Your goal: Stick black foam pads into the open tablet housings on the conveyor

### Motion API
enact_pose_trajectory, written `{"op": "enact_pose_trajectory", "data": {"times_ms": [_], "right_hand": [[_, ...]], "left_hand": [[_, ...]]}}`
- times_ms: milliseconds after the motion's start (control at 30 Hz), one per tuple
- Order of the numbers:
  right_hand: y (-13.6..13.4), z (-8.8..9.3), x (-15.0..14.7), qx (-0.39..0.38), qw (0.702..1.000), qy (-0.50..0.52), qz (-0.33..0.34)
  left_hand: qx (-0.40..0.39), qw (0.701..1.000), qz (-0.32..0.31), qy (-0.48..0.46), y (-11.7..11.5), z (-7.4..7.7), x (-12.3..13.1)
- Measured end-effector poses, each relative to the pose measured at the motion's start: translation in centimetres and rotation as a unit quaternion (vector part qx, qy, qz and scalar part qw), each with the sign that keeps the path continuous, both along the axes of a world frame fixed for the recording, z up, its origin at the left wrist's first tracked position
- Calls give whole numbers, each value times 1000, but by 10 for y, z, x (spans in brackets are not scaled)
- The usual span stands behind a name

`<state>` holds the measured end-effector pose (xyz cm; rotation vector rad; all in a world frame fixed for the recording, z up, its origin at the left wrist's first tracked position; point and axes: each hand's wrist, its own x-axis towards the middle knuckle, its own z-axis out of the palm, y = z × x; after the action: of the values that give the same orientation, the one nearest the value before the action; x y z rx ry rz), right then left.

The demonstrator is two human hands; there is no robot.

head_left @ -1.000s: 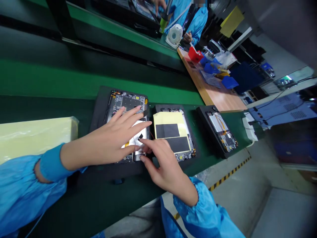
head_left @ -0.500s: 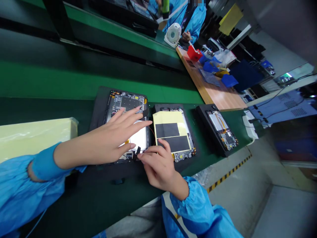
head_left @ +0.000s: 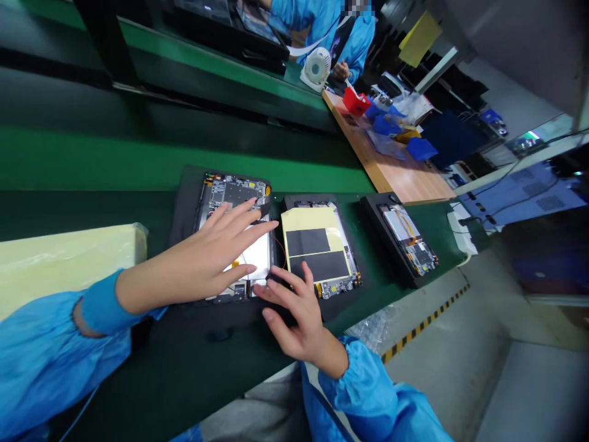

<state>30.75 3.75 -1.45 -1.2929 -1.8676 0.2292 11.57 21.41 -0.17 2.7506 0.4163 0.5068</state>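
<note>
Left hand (head_left: 202, 261) is held open over a rectangular metal-framed tablet (head_left: 235, 193) with exposed circuitry, right hand (head_left: 294, 319) open just beside it.

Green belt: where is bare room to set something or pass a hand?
Bare belt lies between the third tray and the white power strip, and along the first tray's near edge, left of the right hand. Crowded: the first tray under the left hand, and its narrow gap to the middle tray.
</note>
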Motion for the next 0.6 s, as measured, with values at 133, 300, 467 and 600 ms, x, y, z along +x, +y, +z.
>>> {"op": "enact_pose_trajectory", "data": {"times_ms": [133, 300, 467, 600], "right_hand": [[-3, 8, 0, 7, 986, 163, -32], [1, 9, -4, -12, 928, 296, -227], [9, 2, -13, -58, 905, 328, -265], [16, 8, -21, -114, 914, 301, -246]], "left_hand": [[13, 1000, 25, -10, 0, 1, 0], [38, 996, 75, 7, -2, 2, 7], [85, 992, 89, -5, -11, 5, 20], [106, 991, 86, 0, -17, 9, 26]]}}
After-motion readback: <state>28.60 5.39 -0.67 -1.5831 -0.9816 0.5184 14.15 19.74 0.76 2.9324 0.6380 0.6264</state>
